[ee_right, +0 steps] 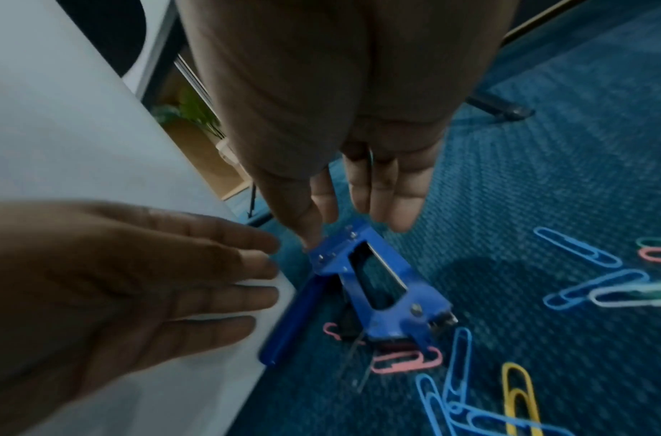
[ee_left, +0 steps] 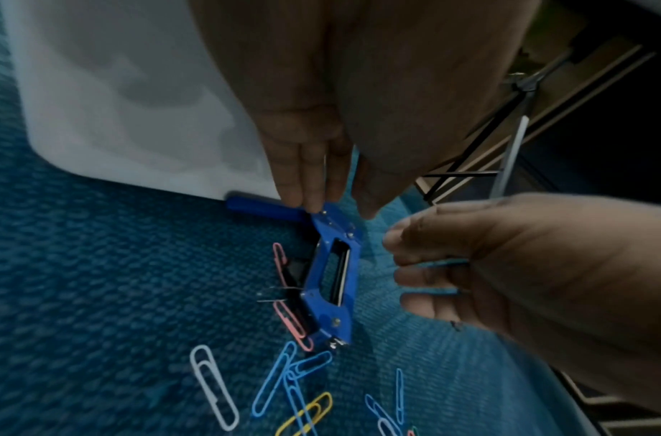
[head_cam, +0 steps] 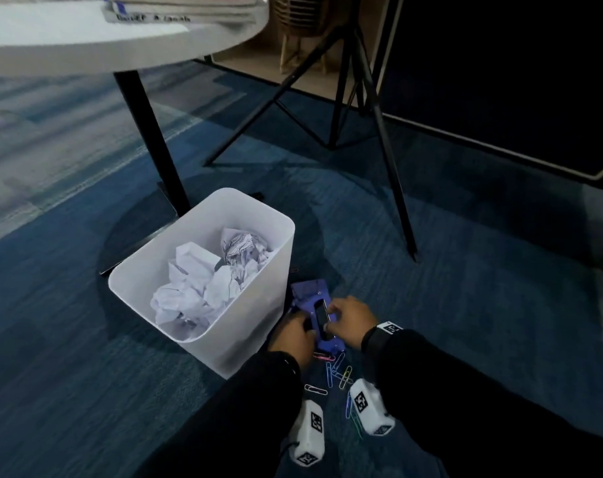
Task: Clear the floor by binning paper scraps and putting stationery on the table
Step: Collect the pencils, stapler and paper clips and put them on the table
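A blue metal stapler [head_cam: 319, 317] lies on the blue carpet against the right side of the white bin [head_cam: 251, 326], which holds crumpled paper [head_cam: 203, 288]. My left hand [head_cam: 295, 334] is at the stapler's left side and my right hand [head_cam: 341, 319] at its right. In the left wrist view my left fingertips [ee_left: 314, 205] touch the far end of the stapler [ee_left: 333, 280], fingers straight. In the right wrist view the right thumb tip [ee_right: 312, 239] touches that same end of the stapler [ee_right: 377, 283]; the other fingers hover above it. Several coloured paper clips [head_cam: 338, 374] are scattered just behind.
The white round table [head_cam: 86, 53], with stacked books [head_cam: 176, 8] on it, stands at the upper left on a black leg [head_cam: 155, 143]. Black tripod legs [head_cam: 389, 160] spread over the carpet to the right. More paper clips [ee_right: 582, 280] lie right of the stapler.
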